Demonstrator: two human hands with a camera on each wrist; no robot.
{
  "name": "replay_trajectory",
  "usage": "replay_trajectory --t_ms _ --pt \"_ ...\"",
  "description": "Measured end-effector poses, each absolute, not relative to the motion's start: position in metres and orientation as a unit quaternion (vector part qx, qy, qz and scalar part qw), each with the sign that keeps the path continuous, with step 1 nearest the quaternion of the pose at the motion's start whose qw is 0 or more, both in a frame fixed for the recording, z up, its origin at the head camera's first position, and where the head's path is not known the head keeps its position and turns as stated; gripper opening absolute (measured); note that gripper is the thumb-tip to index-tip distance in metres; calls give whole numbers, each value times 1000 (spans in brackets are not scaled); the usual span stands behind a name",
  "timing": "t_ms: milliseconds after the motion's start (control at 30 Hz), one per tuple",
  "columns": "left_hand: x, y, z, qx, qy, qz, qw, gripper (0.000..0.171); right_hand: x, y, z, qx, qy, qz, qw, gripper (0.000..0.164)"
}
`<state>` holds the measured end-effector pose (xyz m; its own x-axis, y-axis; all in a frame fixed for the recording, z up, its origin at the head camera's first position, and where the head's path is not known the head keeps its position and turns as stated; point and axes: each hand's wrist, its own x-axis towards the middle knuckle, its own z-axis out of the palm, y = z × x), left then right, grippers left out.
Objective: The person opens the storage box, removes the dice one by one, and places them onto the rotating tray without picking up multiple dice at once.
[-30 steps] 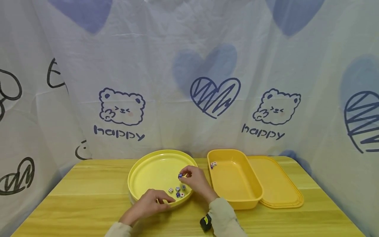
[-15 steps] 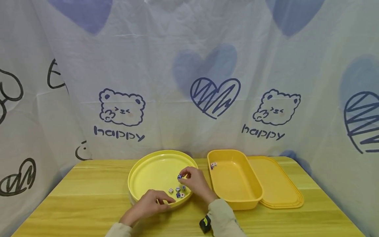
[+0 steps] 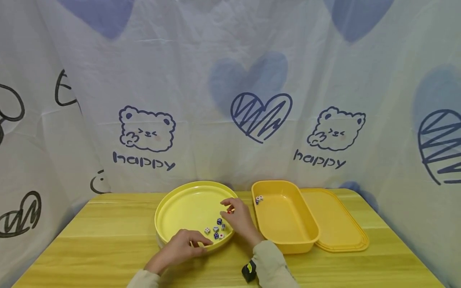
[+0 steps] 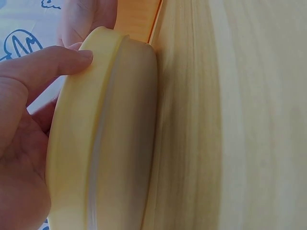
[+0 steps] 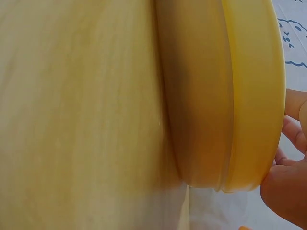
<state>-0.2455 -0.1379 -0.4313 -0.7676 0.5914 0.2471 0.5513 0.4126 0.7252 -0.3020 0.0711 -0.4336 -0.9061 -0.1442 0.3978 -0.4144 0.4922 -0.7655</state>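
Observation:
In the head view, a round yellow tray (image 3: 187,208) holds several dice near its front right. A blue die (image 3: 219,221) lies just below my right hand (image 3: 239,218), whose thumb and index finger are spread apart over the tray's right side. A small red spot shows under that hand, too hidden to identify. A white die (image 3: 207,231) lies nearer the left hand. My left hand (image 3: 181,246) holds the tray's front rim; the left wrist view shows the thumb (image 4: 79,60) on the rim (image 4: 91,96), with the other fingers mostly hidden behind it.
A yellow-orange rectangular box (image 3: 284,216) stands right of the tray, with a few dice (image 3: 258,199) in its far left corner. Its flat lid (image 3: 338,224) lies on the wooden table (image 3: 93,240) beyond it. A printed cloth (image 3: 201,120) hangs behind.
The right hand has let go of the blue die, which now lies among the other dice in the tray. Its thumb and index finger have parted. The left hand stays on the rim.

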Motion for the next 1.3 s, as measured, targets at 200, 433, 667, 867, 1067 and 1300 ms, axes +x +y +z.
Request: replay_trajectory --t_ms 200,433,667,867,1067,1300 --pt "-246 -138 -431 338 839 425 30 15 -304 72 -434 173 -853 473 137 22" --pt "-247 -139 -429 342 840 421 20 14 -306 73 -431 183 -847 482 128 25" --pt "-246 -140 -432 354 835 420 16 14 -295 76 -407 181 -832 521 58 30" --pt "-245 -139 -431 344 836 428 26 15 -288 89 -351 178 -826 530 71 29" --pt "-245 -139 -433 335 845 416 25 16 -309 116 -318 161 -824 534 99 30" --pt "-245 -139 -434 338 845 413 20 16 -341 152 -328 98 -815 568 64 31"
